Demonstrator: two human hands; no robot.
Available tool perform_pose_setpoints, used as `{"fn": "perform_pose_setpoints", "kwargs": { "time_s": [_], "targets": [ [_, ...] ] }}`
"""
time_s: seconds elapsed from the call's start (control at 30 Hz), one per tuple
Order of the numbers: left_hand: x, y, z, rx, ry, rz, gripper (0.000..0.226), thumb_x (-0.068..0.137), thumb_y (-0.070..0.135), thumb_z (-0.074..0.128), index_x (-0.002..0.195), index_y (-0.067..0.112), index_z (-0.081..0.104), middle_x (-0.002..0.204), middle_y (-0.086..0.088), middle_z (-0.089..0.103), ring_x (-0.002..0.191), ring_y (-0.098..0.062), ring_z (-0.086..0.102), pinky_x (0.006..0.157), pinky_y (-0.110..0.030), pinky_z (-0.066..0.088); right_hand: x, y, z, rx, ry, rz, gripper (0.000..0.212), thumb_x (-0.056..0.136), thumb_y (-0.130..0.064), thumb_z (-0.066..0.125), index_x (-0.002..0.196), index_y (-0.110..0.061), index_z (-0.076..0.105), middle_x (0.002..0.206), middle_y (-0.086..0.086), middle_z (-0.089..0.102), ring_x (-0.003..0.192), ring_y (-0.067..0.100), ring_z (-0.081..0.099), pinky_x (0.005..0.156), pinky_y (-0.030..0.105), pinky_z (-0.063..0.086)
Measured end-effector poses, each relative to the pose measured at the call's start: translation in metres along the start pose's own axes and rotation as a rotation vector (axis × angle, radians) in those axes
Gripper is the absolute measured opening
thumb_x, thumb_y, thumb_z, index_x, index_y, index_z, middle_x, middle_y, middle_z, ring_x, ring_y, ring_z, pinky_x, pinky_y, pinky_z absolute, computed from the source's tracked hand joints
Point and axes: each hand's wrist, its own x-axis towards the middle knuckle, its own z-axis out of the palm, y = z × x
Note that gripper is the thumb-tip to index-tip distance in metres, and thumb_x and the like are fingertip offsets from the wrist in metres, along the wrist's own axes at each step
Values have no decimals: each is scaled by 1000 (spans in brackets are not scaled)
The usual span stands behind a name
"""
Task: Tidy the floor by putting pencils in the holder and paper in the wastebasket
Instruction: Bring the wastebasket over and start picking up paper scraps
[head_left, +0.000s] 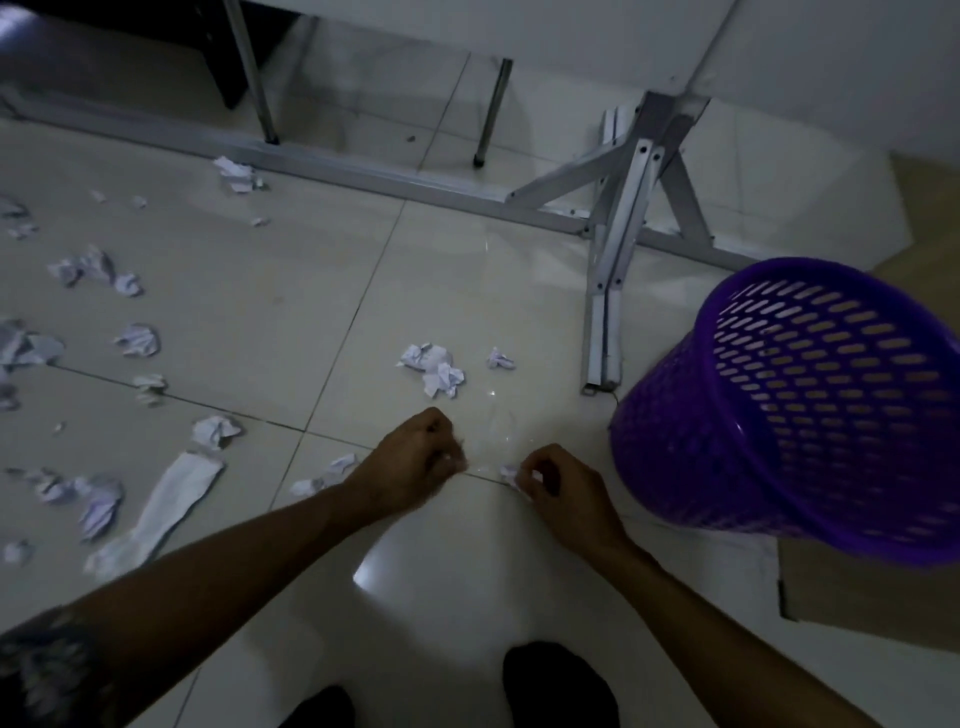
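Observation:
My left hand (415, 462) is closed low over the tiled floor, with a bit of white paper just showing between its fingers. Right beside it, my right hand (556, 488) pinches a small crumpled paper scrap (511, 474). A purple slotted wastebasket (810, 410) stands to the right of both hands. Two crumpled paper balls (434, 366) lie just beyond my hands, with a smaller scrap (500, 358) next to them. More crumpled paper (96, 270) is scattered over the left floor, and a long flattened strip (161, 512) lies near my left forearm. No pencils or holder are in view.
A grey metal table frame (618, 228) with angled braces stands behind the wastebasket, its bar running along the floor to the left. Brown cardboard (872, 587) lies under the basket. My dark shoes (561, 680) are at the bottom edge.

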Motion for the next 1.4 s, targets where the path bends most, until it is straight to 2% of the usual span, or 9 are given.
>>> {"fn": "perform_pose_setpoints", "kwargs": {
  "time_s": [0.17, 0.37, 0.57, 0.67, 0.8, 0.93, 1.0, 1.2, 1.4],
  "targets": [
    [-10, 14, -21, -200, -14, -79, 15, 101, 3, 47, 92, 6, 59, 99, -11, 60, 90, -22, 56, 84, -34, 44, -9, 5, -1, 52, 46, 3, 21, 107, -19, 45, 117, -20, 63, 116, 9, 59, 96, 18, 65, 90, 37, 56],
    [-18, 21, -28, -524, 211, -462, 46, 102, 58, 42, 92, 23, 70, 98, 5, 72, 92, -12, 67, 89, -33, 51, 5, -15, -7, 213, 38, 10, 40, 101, 6, 45, 109, -25, 68, 108, 1, 69, 106, 12, 65, 88, 18, 49],
    [7, 3, -47, -754, 318, -465, 37, 106, 28, 53, 71, 15, 57, 78, -6, 73, 75, -19, 74, 76, -39, 57, 55, -47, -8, 294, -10, -60, 37, 106, -12, 45, 140, -26, 52, 86, 5, 69, 79, 15, 64, 74, 24, 50],
    [28, -8, -55, -474, 377, -465, 40, 103, 42, 53, 72, 18, 45, 68, -3, 58, 55, -6, 52, 63, -29, 44, 82, -62, 0, 172, 82, -72, 37, 101, -45, 56, 133, -29, 58, 106, -7, 69, 94, 10, 66, 76, 12, 48],
    [51, -15, -56, -339, 332, -427, 33, 95, 48, 64, 106, 20, 51, 59, 7, 56, 50, -1, 49, 51, -14, 36, 109, -64, 11, -55, 218, -132, 50, 92, -40, 71, 137, -21, 59, 117, 4, 55, 100, 15, 59, 89, 26, 50],
    [69, -26, -52, -207, 295, -380, 54, 98, 52, 57, 144, 26, 51, 101, 6, 67, 85, -7, 60, 75, -15, 44, 119, -55, 17, -201, 158, -171, 26, 97, -29, 66, 120, -17, 65, 111, 8, 53, 91, 23, 60, 79, 24, 46],
    [77, -34, -48, -149, 283, -386, 50, 99, 52, 53, 143, 26, 56, 116, -3, 61, 100, -15, 54, 85, -24, 41, 117, -48, 15, -208, 153, -190, 14, 100, -26, 61, 107, -14, 64, 102, 6, 55, 82, 20, 58, 70, 25, 42],
    [77, -54, -32, -228, 270, -397, 21, 94, 26, 72, 106, 10, 78, 105, -12, 63, 100, -23, 55, 84, -28, 41, 96, -37, 11, -102, 76, -117, 28, 107, -27, 45, 84, -14, 52, 88, 6, 55, 79, 17, 52, 69, 30, 36],
    [78, -50, -31, -275, 362, -454, 27, 103, 28, 59, 96, 4, 67, 91, -9, 67, 83, -20, 59, 76, -34, 48, 91, -48, 16, -2, -28, -98, 34, 104, -9, 40, 129, -24, 57, 86, -7, 63, 73, 8, 58, 63, 15, 40]
  ]
}}
